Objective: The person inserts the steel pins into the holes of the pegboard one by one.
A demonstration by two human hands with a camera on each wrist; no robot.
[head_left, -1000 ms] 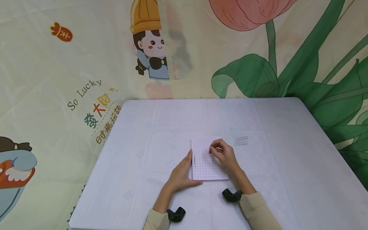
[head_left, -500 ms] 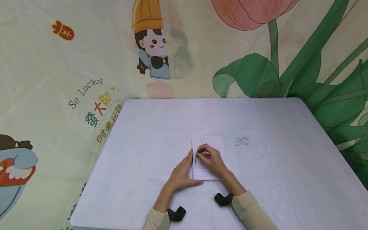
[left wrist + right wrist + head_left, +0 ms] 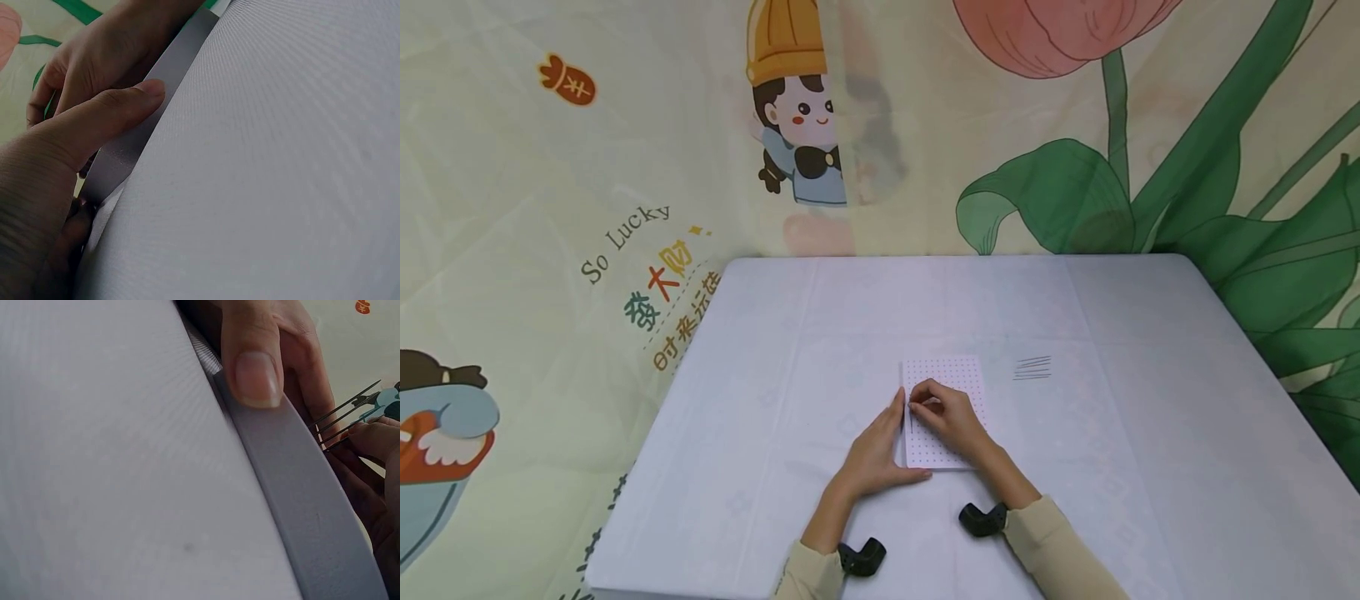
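Observation:
A white board (image 3: 934, 450) with a grid of small dark dots lies on the table. My left hand (image 3: 871, 450) braces its near left corner, the straight fingers along the left side. Its thumb (image 3: 128, 106) presses the near edge in the left wrist view. Over the board's left part, my right hand (image 3: 953, 419) pinches a thin dark needle (image 3: 337, 445) between thumb and fingertips. Beside it, a few more needles (image 3: 345, 403) stick up from the board in the right wrist view. The lower end of the pinched needle meets the board's top face.
Several thin needles (image 3: 1033, 367) lie roughly parallel on the white tablecloth (image 3: 820, 333), right of the board. Black wrist cameras (image 3: 862, 557) sit at both cuffs. A printed curtain (image 3: 700, 108) hangs behind the table's far edge.
My right hand has moved left across the board to its left side, then stayed there with a slight shift of the fingertips. The left hand keeps its place at the corner.

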